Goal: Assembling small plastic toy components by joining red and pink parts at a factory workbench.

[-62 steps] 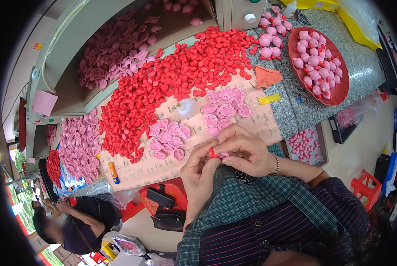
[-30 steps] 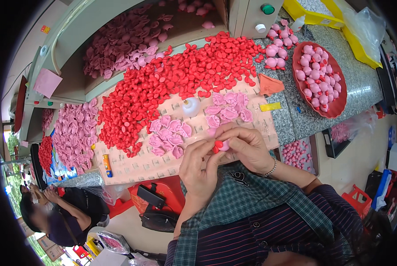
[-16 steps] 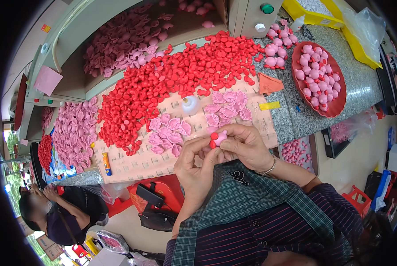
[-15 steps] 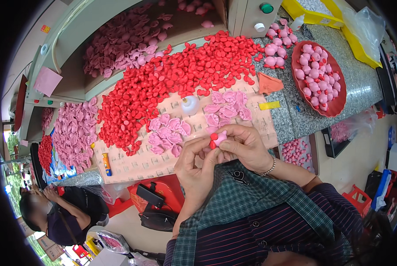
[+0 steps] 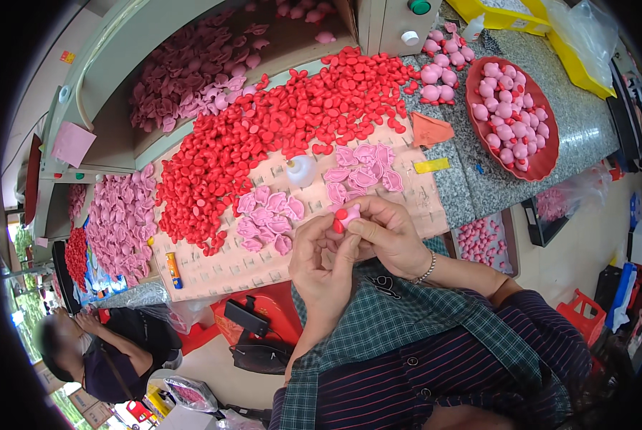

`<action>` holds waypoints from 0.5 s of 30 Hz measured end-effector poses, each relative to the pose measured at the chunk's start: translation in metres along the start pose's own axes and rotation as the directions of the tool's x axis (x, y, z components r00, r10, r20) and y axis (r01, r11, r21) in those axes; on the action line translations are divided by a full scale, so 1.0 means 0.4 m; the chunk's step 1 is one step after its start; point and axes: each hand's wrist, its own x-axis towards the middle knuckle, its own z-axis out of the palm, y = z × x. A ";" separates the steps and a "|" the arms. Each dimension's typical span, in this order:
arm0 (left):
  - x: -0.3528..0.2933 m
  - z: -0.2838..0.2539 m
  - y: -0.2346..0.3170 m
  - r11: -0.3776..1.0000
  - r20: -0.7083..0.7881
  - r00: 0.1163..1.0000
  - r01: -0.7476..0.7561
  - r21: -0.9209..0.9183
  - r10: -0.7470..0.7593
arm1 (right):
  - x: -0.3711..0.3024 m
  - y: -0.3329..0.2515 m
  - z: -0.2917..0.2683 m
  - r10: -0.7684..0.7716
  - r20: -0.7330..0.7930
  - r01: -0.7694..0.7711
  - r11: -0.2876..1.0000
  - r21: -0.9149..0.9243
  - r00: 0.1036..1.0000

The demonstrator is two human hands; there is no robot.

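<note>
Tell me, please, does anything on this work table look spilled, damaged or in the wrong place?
Nothing looks damaged. Both hands, left hand and right hand, hold one small pink and red piece. The red pieces lie in a loose heap spreading across the table, and a few pink balls sit outside the red bowl.

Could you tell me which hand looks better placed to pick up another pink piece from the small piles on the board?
Probably the right hand: it lies closest to the nearer pink pile, while the left hand sits lower, pinching the small red-and-pink piece.

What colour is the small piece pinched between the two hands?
Pink with a red part, seen in the head view: small piece, held by the left hand and right hand.
</note>
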 end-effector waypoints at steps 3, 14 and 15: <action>0.003 -0.001 0.014 0.968 0.056 0.993 0.113 -0.225 -0.103 | -0.009 -0.002 0.001 -0.013 0.012 0.014 1.000 -0.008 1.000; -0.003 -0.026 -0.006 0.958 0.077 0.996 0.059 -0.282 -0.039 | -0.015 0.004 0.013 -0.078 0.028 0.080 0.992 -0.101 0.997; -0.001 -0.032 -0.006 0.958 0.081 0.996 0.059 -0.279 -0.037 | -0.014 0.001 0.019 -0.125 0.039 0.129 0.981 -0.145 0.991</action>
